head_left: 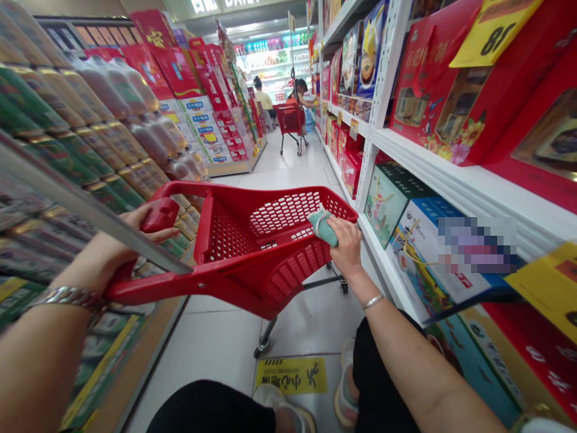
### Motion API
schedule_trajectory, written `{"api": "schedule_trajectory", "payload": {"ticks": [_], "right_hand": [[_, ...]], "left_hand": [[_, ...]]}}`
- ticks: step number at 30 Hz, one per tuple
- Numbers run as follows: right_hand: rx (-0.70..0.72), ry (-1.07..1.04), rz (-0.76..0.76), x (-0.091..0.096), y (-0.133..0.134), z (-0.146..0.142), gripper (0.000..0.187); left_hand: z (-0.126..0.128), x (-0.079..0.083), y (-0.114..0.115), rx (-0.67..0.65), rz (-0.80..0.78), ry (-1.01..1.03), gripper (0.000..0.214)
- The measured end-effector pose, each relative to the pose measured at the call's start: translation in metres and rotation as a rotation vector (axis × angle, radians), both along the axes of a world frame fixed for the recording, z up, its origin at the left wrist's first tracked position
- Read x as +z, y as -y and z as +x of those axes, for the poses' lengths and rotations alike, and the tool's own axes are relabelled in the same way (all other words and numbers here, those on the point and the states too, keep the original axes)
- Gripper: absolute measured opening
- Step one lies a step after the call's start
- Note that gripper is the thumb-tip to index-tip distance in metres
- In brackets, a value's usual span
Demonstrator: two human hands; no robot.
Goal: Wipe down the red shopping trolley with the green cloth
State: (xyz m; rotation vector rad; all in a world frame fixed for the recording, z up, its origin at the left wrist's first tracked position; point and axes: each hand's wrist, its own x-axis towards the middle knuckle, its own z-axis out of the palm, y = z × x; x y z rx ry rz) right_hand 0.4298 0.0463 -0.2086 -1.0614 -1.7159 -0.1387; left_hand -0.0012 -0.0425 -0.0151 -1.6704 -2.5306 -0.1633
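Note:
A red plastic shopping cart [252,285] with a perforated basket stands in front of me, tilted in the view. My left hand [128,237] is closed around its red handle [161,214], with a metal watch band at the wrist. Folded in the fingers of my right hand [346,243] is a green cloth [321,225] with a pale edge. That hand presses the cloth on the basket's right rim near the far end. Inside the basket no goods show. A grey metal pole [103,210] rises from the cart's side past my left forearm.
Stacked cans and bottles [99,156] line the left side. Shelves [451,162] with gift boxes stand close on the right. Farther down the aisle are a second red cart [290,119] and two people. A yellow caution sticker [292,375] lies on the floor by my feet.

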Motion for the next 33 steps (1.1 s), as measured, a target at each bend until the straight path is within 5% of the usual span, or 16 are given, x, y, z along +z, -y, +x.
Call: {"api": "schedule_trajectory", "payload": {"ticks": [7,17,33], "right_hand": [[0.073,-0.064,0.065,0.009,0.016,-0.024,0.050],[0.352,0.095,0.079,0.026,0.067,-0.080,0.045],[0.308,0.105,0.085,0.017,0.057,-0.061,0.048]], "left_hand": [[0.011,0.009,0.002,0.017,-0.043,0.036,0.094],[-0.009,-0.007,-0.002,0.001,0.024,-0.037,0.095],[-0.001,0.001,0.002,-0.010,-0.016,0.009,0.094]]}}
